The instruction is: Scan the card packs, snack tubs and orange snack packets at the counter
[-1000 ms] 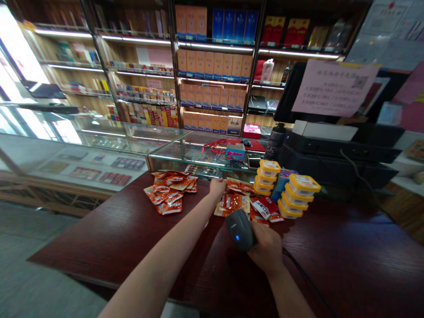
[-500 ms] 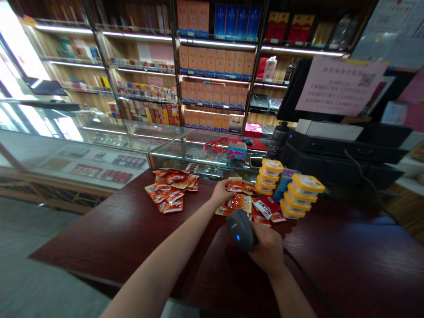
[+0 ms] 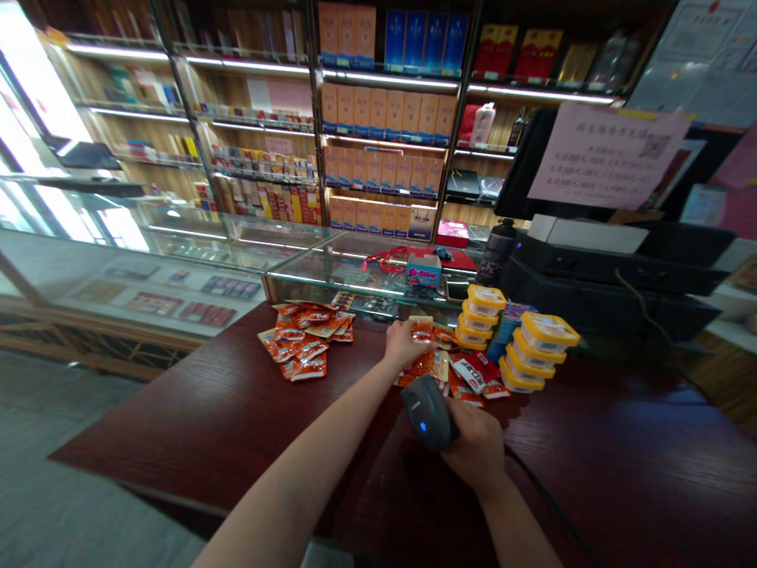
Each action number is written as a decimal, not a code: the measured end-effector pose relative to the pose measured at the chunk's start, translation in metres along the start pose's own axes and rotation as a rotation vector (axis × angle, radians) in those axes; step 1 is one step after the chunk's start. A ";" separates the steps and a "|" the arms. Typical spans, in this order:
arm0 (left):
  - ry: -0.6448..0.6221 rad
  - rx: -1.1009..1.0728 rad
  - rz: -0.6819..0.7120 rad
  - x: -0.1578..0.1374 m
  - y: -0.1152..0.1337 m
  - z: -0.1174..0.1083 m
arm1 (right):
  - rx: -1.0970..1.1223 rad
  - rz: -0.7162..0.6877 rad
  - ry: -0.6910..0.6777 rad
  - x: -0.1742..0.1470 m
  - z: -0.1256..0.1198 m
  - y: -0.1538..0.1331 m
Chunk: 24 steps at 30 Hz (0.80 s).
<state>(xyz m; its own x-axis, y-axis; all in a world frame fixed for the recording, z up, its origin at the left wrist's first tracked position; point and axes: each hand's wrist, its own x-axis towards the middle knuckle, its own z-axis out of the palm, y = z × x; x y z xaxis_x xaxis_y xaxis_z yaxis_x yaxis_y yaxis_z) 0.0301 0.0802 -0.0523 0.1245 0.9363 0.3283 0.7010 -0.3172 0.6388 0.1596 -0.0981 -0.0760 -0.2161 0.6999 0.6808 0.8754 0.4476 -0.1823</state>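
Left hand (image 3: pixel 405 345): just right of the frame's center, palm down, fingers reaching out, partly bent, over orange sachets; whether it grips any, I cannot tell.
Right hand (image 3: pixel 478 442): lower right of center, fingers wrapped around a barcode scanner (image 3: pixel 426 412), held up over the wood.
Wall shelving (image 3: pixel 390 78): across the top of the frame, light strips along its shelves, with tan cartons (image 3: pixel 378 112) at upper center and 4 blue cartons (image 3: pixel 426 41) above them.
Dark wooden counter (image 3: pixel 206 426): fills the lower half, with gray floor at lower left.
Glass display case (image 3: pixel 296 268): from the left edge to mid-frame, behind the wood.
Monitor (image 3: pixel 523 173): upper right, a pink printed notice (image 3: pixel 609 158) covering much of its front.
Yellow-lidded tubs: 2 stacks of 4 right of center, the left stack (image 3: pixel 480 317) and the right stack (image 3: pixel 535 351), a blue item (image 3: pixel 505 335) between them.
Left sachet pile (image 3: pixel 304 347): left of center, orange, overlapping, well apart from both hands.
Right sachet pile (image 3: pixel 426 364): right of center, partly under the left fingers.
Red-and-white packet (image 3: pixel 473 372): on that pile's right side.
Blue light: glowing on the scanner's head.
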 end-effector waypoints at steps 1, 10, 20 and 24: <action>0.005 0.013 -0.008 0.000 0.001 0.001 | 0.004 -0.003 0.001 0.000 0.000 0.000; 0.068 -0.022 0.083 -0.006 -0.016 -0.016 | 0.040 0.043 0.010 -0.002 -0.002 -0.005; 0.348 0.276 -0.106 -0.038 -0.071 -0.104 | -0.078 -0.054 0.021 -0.005 -0.001 0.002; 0.309 0.418 -0.297 -0.041 -0.091 -0.125 | -0.100 -0.065 0.006 -0.008 0.002 0.005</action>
<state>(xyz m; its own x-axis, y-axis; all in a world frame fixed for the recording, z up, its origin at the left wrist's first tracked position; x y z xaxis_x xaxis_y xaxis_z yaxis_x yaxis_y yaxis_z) -0.1269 0.0518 -0.0369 -0.2853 0.8687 0.4048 0.8992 0.0965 0.4267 0.1646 -0.1005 -0.0831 -0.2717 0.6674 0.6934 0.8985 0.4340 -0.0658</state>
